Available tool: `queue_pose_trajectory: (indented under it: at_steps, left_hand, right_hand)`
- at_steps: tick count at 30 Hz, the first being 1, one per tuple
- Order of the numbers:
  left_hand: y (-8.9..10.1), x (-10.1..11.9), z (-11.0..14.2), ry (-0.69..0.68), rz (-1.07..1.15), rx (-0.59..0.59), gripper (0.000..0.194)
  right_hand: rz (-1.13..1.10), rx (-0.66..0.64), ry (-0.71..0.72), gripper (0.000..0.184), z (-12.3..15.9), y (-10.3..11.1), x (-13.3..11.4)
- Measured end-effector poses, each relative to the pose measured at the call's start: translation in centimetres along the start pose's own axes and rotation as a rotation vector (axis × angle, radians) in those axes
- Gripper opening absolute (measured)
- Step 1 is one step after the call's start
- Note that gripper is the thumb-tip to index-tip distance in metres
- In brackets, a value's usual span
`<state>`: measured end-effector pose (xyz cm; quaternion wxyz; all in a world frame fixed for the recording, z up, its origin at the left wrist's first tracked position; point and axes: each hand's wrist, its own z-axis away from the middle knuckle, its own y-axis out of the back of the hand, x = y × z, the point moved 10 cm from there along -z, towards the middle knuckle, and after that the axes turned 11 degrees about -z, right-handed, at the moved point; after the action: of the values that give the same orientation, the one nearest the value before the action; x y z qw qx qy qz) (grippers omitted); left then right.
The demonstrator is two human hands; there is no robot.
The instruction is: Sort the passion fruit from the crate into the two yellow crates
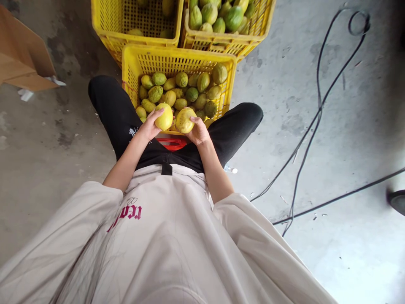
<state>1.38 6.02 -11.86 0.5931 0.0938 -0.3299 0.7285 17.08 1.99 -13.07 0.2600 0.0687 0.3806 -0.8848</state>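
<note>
I sit with a yellow plastic crate [133, 71] between my knees, filled with several green-yellow fruits [182, 90]. My left hand [151, 126] is wrapped round a bright yellow fruit [165, 119] at the crate's near edge. My right hand [198, 131] grips a paler yellow fruit [184, 120] right beside it. The two fruits almost touch, just above the near rim.
Two more yellow crates stand behind: one at the left [107, 25] with few fruits, one at the right [228, 42] heaped with greener fruits. A red stool [172, 143] shows under me. A cardboard box [22, 55] lies far left. Black cables [316, 118] cross the concrete floor at right.
</note>
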Motion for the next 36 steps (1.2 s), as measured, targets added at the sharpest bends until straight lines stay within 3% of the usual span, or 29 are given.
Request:
queue_pose_trajectory:
  at_steps: [6, 12, 16, 21, 25, 32, 36]
  left_hand:
    - [0.0, 0.3, 0.0, 0.017, 0.029, 0.006, 0.031]
    - [-0.1, 0.6, -0.2, 0.007, 0.049, -0.007, 0.033]
    - [-0.2, 0.7, -0.2, -0.047, -0.008, -0.026, 0.038]
    - [-0.2, 0.8, -0.1, -0.088, -0.111, -0.030, 0.042]
    - [0.2, 0.4, -0.4, -0.074, -0.186, -0.006, 0.038]
    - [0.5, -0.1, -0.5, 0.001, -0.202, -0.011, 0.028]
    - [0.0, 0.5, -0.3, 0.020, -0.143, -0.014, 0.023]
  right_hand:
    - [-0.007, -0.009, -0.005, 0.026, -0.6, 0.7, 0.0]
    - [-0.116, -0.079, -0.038, 0.043, -0.6, 0.2, -0.6]
    - [-0.082, -0.083, -0.016, 0.034, -0.9, 0.5, -0.8]
    - [-0.019, -0.026, 0.001, 0.037, -0.9, 1.2, -0.6]
    - [0.022, 0.035, 0.008, 0.016, -0.7, 1.4, -0.1]
    - [0.069, 0.035, 0.038, 0.022, -1.2, 1.7, 0.2]
    - [0.056, 0.018, -0.023, 0.023, -1.2, 1.8, 0.6]
